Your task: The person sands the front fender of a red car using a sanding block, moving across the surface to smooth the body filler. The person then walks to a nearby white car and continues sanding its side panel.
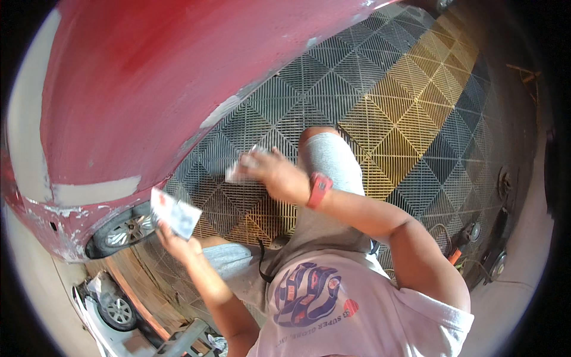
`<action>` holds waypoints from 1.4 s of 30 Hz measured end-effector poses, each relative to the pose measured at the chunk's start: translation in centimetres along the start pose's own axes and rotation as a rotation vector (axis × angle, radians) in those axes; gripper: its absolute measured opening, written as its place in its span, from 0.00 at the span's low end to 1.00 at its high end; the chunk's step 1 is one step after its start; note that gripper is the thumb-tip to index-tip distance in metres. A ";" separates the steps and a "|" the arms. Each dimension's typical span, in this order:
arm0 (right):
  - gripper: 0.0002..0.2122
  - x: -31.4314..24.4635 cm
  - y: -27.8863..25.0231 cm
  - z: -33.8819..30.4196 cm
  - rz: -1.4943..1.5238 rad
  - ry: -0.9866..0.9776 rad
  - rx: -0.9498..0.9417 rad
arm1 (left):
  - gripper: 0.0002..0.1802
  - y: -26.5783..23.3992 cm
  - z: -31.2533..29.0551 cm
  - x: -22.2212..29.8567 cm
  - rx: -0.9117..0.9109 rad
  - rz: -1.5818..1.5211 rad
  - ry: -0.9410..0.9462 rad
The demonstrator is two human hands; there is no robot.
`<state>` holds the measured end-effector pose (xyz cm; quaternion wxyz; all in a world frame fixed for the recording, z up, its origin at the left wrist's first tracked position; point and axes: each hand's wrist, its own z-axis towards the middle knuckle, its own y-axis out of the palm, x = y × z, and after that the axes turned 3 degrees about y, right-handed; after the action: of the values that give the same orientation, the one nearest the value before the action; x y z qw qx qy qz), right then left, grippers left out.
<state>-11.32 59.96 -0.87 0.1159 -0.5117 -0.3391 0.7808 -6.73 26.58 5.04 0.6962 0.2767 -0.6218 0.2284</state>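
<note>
In my left hand (177,243) is a creased white sheet (183,215) with red and grey markings, like a folded piece of paper, pinched at its lower edge. It is held up just beside the lower edge of a red car body (137,89). My right hand (273,175), smeared by motion, is over the floor to the right of the car. Its fingers close on a small whitish piece (238,174), too blurred to name. The car's paint is dull and sanded, with a pale filler patch (98,190) near the wheel.
A car wheel (128,231) shows under the red body. The floor is of slatted grey and yellow tiles (410,101). At lower left, another wheel (116,309) belongs to a white vehicle. A power tool (470,233) and cords lie at the right. My bent knee (321,134) is beneath my right arm.
</note>
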 end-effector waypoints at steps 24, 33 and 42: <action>0.38 22.9 -4.3 13.6 1.058 0.518 1.336 | 0.37 -18.0 -3.1 -0.3 0.199 0.157 -0.272; 0.34 21.8 -5.4 13.9 1.230 0.415 1.274 | 0.37 -18.6 -3.6 -0.4 0.224 0.133 -0.240; 0.35 21.9 -6.0 17.1 0.911 0.399 1.491 | 0.39 -17.8 -4.4 0.4 0.259 0.143 -0.222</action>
<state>-37.17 68.98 -8.54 0.1538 -0.5146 0.5187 0.6652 8.32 16.32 3.27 0.5638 0.3426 -0.6784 0.3233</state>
